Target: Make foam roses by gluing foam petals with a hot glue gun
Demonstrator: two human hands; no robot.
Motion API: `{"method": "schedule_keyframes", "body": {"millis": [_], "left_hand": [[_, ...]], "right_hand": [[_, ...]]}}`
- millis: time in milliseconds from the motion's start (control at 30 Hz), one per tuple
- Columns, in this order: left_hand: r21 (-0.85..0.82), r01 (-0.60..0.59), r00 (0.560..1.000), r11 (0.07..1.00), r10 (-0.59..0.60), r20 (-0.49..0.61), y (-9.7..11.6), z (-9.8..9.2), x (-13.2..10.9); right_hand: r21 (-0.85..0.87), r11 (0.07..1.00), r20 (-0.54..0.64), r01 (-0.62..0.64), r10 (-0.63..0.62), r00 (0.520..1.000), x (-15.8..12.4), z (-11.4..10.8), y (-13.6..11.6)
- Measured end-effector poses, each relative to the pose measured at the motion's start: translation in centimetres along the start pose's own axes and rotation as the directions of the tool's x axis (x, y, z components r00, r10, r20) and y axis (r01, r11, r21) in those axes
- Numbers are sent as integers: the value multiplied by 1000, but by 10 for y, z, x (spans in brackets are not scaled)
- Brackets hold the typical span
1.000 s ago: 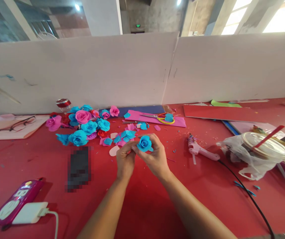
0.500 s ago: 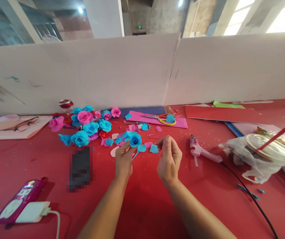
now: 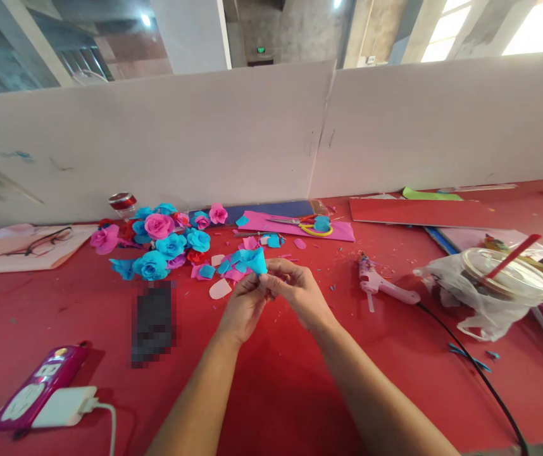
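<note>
Between my two hands is a blue paper flower [image 3: 256, 259], turned so that its side shows and its centre is hidden. My left hand [image 3: 243, 309] is closed round its base from below. My right hand [image 3: 297, 288] pinches at the same base, its thumb and fingertips against the lower petals. The stem is hidden by the fingers. Just behind the hands lie blue and pink paper petals [image 3: 206, 272] and a pale petal [image 3: 219, 289]. A bunch of finished paper roses [image 3: 171, 245] in blue, pink and red stands to the left.
A pink glue gun [image 3: 388, 287] with a black cord lies right. Yellow-handled scissors [image 3: 316, 230] rest on pink paper [image 3: 345, 232]. Further right is a lidded bowl [image 3: 509, 272] in a plastic bag. At left are a purple power strip [image 3: 46, 380], a blurred dark object [image 3: 152, 323] and glasses [image 3: 46, 240].
My right hand has moved left to meet my left hand at the flower's base. The flower has tipped from facing me to side-on. The view has shifted slightly.
</note>
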State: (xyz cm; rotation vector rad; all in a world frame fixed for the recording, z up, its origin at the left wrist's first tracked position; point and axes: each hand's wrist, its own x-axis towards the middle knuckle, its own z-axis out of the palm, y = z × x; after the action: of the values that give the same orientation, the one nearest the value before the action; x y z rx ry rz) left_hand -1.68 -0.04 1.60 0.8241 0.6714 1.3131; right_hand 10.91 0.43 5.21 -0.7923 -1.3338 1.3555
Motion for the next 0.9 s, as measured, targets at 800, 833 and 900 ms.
{"method": "schedule_keyframes", "body": {"millis": [800, 833, 900], "left_hand": [[34, -53, 998, 998, 54, -31, 4, 0, -1], [57, -79, 997, 995, 80, -20, 5, 1, -1], [84, -127, 992, 988, 128, -3, 5, 4, 0]], "right_hand": [[-177, 971, -63, 162, -176, 982, -1, 1, 0], [-215, 961, -95, 171, -195, 976, -1, 1, 0], [-286, 937, -146, 200, -249, 958, -2, 2, 1]]}}
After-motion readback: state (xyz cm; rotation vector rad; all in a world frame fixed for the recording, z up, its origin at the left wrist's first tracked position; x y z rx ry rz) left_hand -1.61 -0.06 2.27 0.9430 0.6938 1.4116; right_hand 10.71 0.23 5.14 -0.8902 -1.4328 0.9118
